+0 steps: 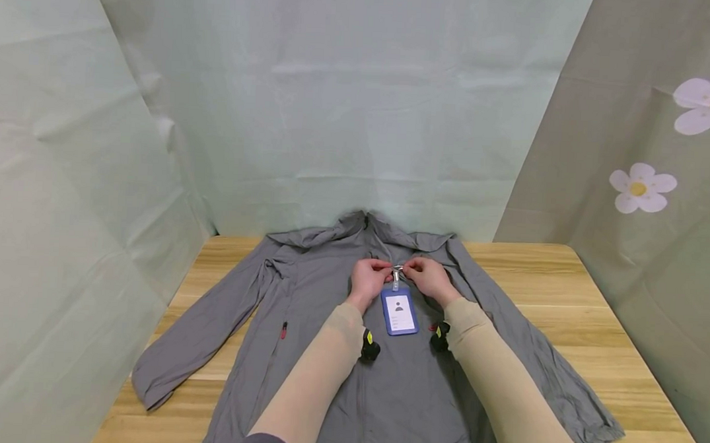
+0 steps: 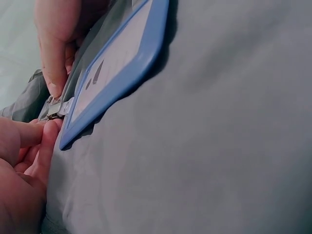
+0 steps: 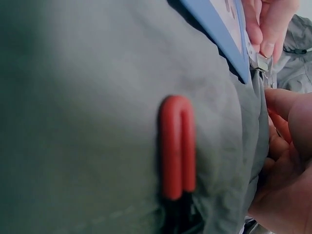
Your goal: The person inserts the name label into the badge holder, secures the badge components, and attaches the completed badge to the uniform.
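Observation:
A blue-framed ID badge (image 1: pixel 400 313) with a white card lies on the chest of a grey jacket (image 1: pixel 322 299). At its top is a metal badge clip (image 1: pixel 396 276), also visible as a small silver piece (image 3: pixel 262 62) in the right wrist view. My left hand (image 1: pixel 369 281) pinches the clip from the left with curled thumb and fingers. From the other side, my right hand (image 1: pixel 431 278) pinches the clip's right end. The fingertips nearly meet there and partly hide the clip and the cloth under it.
The jacket is spread face up on a wooden table (image 1: pixel 554 283), sleeves out to both sides. Red zipper pulls (image 1: pixel 283 331) hang at its pockets; one (image 3: pixel 176 146) is close in the right wrist view. Pale cloth hangings (image 1: pixel 348 115) stand behind and at the sides.

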`<act>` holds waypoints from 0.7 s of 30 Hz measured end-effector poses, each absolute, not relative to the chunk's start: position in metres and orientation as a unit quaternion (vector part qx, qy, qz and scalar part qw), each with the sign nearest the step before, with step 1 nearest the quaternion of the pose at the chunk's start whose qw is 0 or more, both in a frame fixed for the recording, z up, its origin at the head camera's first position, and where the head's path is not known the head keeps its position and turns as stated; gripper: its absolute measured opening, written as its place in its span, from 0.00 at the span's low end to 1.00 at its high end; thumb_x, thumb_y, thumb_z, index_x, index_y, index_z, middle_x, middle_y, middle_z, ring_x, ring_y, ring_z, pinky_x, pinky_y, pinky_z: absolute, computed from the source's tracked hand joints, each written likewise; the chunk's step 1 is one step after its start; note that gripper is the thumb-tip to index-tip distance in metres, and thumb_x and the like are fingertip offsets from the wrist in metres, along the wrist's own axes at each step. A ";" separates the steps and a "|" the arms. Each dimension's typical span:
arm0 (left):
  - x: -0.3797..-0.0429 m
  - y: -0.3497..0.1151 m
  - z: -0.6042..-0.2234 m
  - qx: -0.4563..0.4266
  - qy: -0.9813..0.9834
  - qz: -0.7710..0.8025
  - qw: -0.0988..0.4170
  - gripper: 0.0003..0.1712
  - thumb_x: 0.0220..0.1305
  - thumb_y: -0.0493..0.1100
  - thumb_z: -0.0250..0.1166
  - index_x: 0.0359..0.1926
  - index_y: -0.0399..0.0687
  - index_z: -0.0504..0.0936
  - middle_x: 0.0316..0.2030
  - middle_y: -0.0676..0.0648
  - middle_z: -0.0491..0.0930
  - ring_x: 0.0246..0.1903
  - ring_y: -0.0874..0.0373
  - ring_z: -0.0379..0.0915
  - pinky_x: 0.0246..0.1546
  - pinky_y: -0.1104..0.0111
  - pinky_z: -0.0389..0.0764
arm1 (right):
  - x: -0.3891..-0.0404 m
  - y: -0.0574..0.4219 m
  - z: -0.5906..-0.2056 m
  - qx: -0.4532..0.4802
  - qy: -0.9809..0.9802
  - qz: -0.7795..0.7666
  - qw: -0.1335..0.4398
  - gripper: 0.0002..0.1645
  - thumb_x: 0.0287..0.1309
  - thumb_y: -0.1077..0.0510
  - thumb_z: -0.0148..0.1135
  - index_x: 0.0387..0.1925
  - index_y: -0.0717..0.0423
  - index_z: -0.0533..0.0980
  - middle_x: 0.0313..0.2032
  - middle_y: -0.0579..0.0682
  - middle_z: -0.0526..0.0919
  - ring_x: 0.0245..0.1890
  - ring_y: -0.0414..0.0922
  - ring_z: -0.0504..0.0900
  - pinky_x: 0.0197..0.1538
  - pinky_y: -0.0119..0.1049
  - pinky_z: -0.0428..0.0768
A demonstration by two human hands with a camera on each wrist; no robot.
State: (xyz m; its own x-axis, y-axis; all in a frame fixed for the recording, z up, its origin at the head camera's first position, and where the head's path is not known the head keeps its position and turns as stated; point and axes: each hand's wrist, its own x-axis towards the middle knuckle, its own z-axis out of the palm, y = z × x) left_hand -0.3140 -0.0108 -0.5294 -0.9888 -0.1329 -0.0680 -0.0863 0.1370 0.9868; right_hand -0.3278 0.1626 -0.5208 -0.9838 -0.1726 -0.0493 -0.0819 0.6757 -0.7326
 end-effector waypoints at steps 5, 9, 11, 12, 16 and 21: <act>-0.315 -0.011 -0.530 0.072 -0.756 -0.651 0.020 0.05 0.69 0.28 0.71 0.44 0.31 0.91 0.36 0.40 0.88 0.31 0.56 0.88 0.36 0.68 0.89 | -0.328 0.163 -0.521 -0.072 0.914 -0.395 0.056 0.13 0.80 0.52 0.61 0.50 0.56 0.85 0.44 0.53 0.87 0.41 0.50 0.81 0.46 0.47 0.79; -0.315 -0.011 -0.529 0.068 -0.755 -0.652 0.017 0.06 0.69 0.28 0.71 0.45 0.31 0.91 0.37 0.39 0.88 0.31 0.57 0.87 0.37 0.68 0.89 | -0.329 0.163 -0.521 -0.076 0.916 -0.391 0.049 0.13 0.79 0.53 0.62 0.50 0.56 0.86 0.44 0.53 0.88 0.40 0.50 0.81 0.45 0.46 0.79; -0.314 -0.014 -0.529 0.060 -0.753 -0.655 0.010 0.07 0.70 0.28 0.70 0.47 0.31 0.90 0.38 0.38 0.88 0.33 0.55 0.88 0.38 0.68 0.89 | -0.329 0.163 -0.521 -0.078 0.915 -0.392 0.051 0.13 0.79 0.53 0.62 0.50 0.57 0.86 0.45 0.54 0.88 0.42 0.50 0.82 0.47 0.47 0.80; -0.314 -0.016 -0.529 0.054 -0.753 -0.656 0.004 0.08 0.71 0.29 0.70 0.48 0.30 0.90 0.39 0.38 0.88 0.34 0.54 0.89 0.39 0.67 0.89 | -0.329 0.163 -0.522 -0.083 0.915 -0.391 0.052 0.14 0.79 0.53 0.62 0.51 0.57 0.86 0.46 0.54 0.88 0.43 0.51 0.83 0.47 0.48 0.80; -0.311 -0.027 -0.526 0.006 -0.769 -0.638 -0.022 0.14 0.74 0.34 0.68 0.57 0.32 0.87 0.46 0.38 0.88 0.43 0.50 0.88 0.47 0.63 0.89 | -0.328 0.169 -0.518 -0.113 0.916 -0.381 0.060 0.18 0.79 0.52 0.62 0.57 0.59 0.85 0.53 0.57 0.88 0.52 0.54 0.85 0.56 0.52 0.82; -0.302 -0.049 -0.513 -0.102 -0.846 -0.523 -0.028 0.24 0.78 0.43 0.67 0.68 0.38 0.80 0.61 0.40 0.83 0.59 0.46 0.82 0.61 0.55 0.82 | -0.320 0.183 -0.507 -0.160 0.918 -0.358 0.060 0.22 0.80 0.50 0.61 0.65 0.58 0.82 0.60 0.58 0.85 0.61 0.57 0.83 0.63 0.55 0.80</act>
State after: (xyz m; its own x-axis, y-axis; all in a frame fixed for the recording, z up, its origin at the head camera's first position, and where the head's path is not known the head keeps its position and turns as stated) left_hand -0.3024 -0.0493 -0.5125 -0.9777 0.2017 0.0593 0.1434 0.4331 0.8899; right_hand -0.3198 0.1832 -0.5070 -0.9419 -0.3359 0.0052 -0.2506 0.6922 -0.6768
